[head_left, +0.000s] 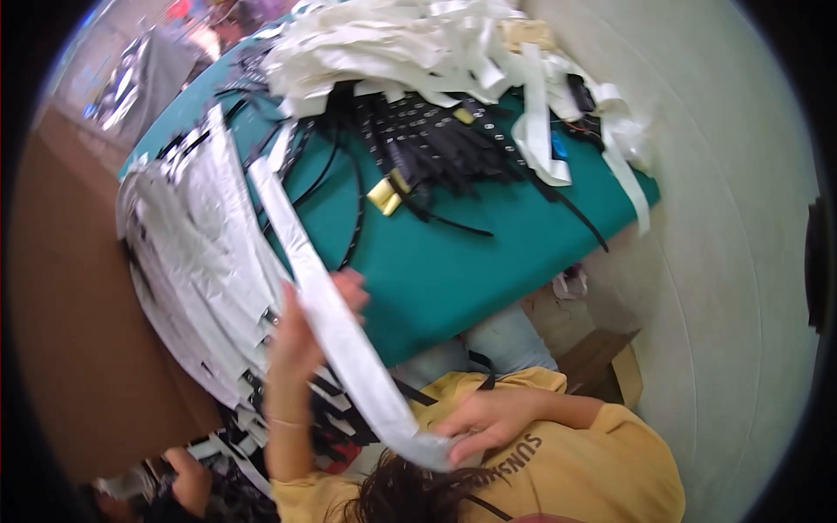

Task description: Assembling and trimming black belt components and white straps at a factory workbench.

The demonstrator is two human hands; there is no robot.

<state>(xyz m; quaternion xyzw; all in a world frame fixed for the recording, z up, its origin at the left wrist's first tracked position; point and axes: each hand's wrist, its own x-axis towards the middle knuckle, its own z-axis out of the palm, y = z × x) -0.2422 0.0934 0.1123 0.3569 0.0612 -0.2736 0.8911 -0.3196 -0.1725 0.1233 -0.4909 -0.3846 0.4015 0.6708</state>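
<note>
A long, narrow white plastic sleeve (pixel 336 322) runs slantwise from the middle of the table down to my chest. My right hand (pixel 493 423) pinches its near end between thumb and fingers. Farther up, the sleeve crosses the palm of my left hand (pixel 309 327), whose thumb and fingers stand apart on either side; this hand is slightly blurred. Whether anything lies inside the sleeve cannot be made out. Left of it, a pile of similar filled sleeves (pixel 196 261) droops over the table's edge, with black strap ends and metal buckles poking out near my left forearm.
On the green table (pixel 436 270) lie black belts with metal eyelets (pixel 427 144), some tied with yellow bands. A heap of white sleeves (pixel 384 52) covers the far side. Brown cardboard (pixel 87 305) stands at the left, a pale wall (pixel 706 218) at the right. Another person's arm (pixel 187 479) shows lower left.
</note>
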